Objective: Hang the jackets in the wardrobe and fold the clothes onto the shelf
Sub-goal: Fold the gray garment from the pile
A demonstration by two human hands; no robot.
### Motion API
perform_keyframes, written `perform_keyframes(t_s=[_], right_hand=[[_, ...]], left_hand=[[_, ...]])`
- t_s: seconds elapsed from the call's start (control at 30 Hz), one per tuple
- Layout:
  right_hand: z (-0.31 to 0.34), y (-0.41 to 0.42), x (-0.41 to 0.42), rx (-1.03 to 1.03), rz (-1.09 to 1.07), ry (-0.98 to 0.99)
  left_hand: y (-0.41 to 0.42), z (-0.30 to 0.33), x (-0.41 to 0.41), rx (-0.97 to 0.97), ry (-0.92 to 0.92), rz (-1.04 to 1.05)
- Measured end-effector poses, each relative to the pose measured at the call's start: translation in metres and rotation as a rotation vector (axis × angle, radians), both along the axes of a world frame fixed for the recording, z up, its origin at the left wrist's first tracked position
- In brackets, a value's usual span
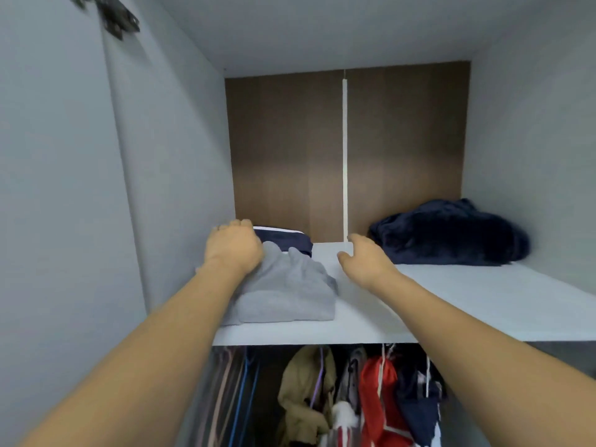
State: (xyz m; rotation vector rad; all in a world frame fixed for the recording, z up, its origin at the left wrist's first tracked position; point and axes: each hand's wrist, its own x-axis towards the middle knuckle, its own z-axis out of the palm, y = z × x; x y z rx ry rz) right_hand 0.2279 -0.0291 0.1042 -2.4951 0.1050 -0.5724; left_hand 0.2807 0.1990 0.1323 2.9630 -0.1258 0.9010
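Note:
A folded grey garment point(290, 291) lies at the left end of the pale wardrobe shelf point(451, 304). My left hand point(233, 246) rests on its far left corner with the fingers curled down over the cloth. Behind it lies a folded navy garment with a white stripe point(287, 241). My right hand point(364, 258) hovers over the bare shelf just right of the grey garment, fingers relaxed and holding nothing. Below the shelf hang jackets: an olive one point(306, 388), a red one point(380, 401) and a navy one point(419, 411).
A crumpled dark navy fleece point(451, 235) sits at the back right of the shelf. Bare hangers point(235, 398) hang at the left under the shelf. A brown back panel with a white strip point(345, 156) closes the compartment. Grey side walls stand close on both sides.

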Motion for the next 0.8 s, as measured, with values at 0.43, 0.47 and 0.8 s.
perform_keyframes(t_s=[0.43,0.47,0.8], right_hand=[[0.032,-0.18,-0.219,-0.247,-0.265,-0.097],[0.032,-0.19,-0.236,-0.253,-0.29,-0.097],[0.042,-0.205,-0.427,-0.361,-0.565,-0.174]], left_hand=[[-0.217,0.004,-0.155,0.17,-0.213,-0.672],[-0.229,0.002,-0.166,0.183,-0.223,-0.694],[-0.309,0.019,-0.288,0.137,-0.397,-1.003]])
